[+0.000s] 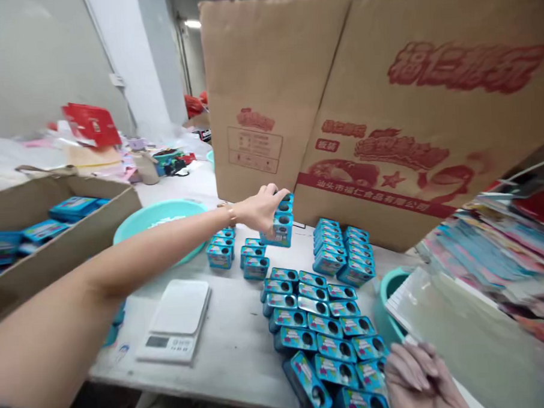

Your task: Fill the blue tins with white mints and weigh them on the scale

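At the back of the table my left hand (261, 211) is closed around a short row of blue boxes (282, 227), each with a dark round hole on top. Smaller rows of similar blue boxes (220, 254) stand below and left of it. A large block of blue boxes (325, 328) fills the table's right half, with one box (309, 383) lying askew at its near left corner. My right hand (414, 372) is beside that block at the lower right, its fingers curled in. Whatever it holds, if anything, is hidden.
A white digital scale (180, 313) lies left of the boxes. Behind it sits a turquoise basin (137, 219), with an open carton (96, 202) of blue boxes farther left. A tall cardboard box (257, 66) walls the back. Another turquoise tub (388, 289) and stacked printed sheets (495, 266) occupy the right.
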### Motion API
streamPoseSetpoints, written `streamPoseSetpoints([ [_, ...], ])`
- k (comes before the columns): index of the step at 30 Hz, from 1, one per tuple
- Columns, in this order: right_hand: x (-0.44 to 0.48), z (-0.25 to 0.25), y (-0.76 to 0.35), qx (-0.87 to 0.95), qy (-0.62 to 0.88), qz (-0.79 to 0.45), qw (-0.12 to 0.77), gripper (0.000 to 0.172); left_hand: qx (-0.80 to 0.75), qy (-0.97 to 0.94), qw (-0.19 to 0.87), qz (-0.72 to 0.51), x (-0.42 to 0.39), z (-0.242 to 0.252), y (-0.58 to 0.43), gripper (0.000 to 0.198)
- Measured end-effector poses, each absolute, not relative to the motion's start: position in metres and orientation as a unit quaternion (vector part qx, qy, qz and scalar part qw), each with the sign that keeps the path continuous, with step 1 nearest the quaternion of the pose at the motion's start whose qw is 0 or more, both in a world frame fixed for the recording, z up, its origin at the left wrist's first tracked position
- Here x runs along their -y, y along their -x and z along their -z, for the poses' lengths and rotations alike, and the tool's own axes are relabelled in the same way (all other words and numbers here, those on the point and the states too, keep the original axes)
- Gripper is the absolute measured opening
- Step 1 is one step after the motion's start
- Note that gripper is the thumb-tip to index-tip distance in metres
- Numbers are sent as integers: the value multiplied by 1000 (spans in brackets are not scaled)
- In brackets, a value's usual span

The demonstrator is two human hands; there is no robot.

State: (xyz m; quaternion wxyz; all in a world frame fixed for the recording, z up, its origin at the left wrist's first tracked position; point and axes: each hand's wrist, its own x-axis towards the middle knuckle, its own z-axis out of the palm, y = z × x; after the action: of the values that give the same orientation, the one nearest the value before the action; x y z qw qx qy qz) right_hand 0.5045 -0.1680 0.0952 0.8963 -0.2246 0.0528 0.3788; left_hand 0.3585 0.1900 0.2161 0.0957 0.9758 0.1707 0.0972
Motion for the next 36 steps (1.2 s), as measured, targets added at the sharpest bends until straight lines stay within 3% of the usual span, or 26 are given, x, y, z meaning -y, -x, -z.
streamPoseSetpoints([
  [4, 139, -116, -464, -42, 185, -431, 882, 25, -149, -981, 96, -79, -107, -201, -263, 99],
  [11, 123, -131, -404, -16, 160, -488, 858, 18, -267, -954, 135, 5, -46, -70, -191, 107],
  [16, 119, -132, -392, -16, 181, -483, 856, 13, -289, -943, 144, -80, -27, -32, -163, 113],
  [22, 95, -135, -379, -1, 198, -501, 843, 10, -298, -907, 188, -231, -1, -4, -136, 82],
  [26, 78, -131, -369, -1, 204, -518, 831, 9, -296, -892, 149, -307, 1, 19, -131, 62],
  [32, 60, -123, -364, -10, 231, -527, 818, 7, -228, -879, 71, -413, 0, 45, -125, 58],
  [36, 52, -123, -361, -15, 249, -529, 811, 10, -229, -874, 73, -422, 11, 43, -124, 53],
])
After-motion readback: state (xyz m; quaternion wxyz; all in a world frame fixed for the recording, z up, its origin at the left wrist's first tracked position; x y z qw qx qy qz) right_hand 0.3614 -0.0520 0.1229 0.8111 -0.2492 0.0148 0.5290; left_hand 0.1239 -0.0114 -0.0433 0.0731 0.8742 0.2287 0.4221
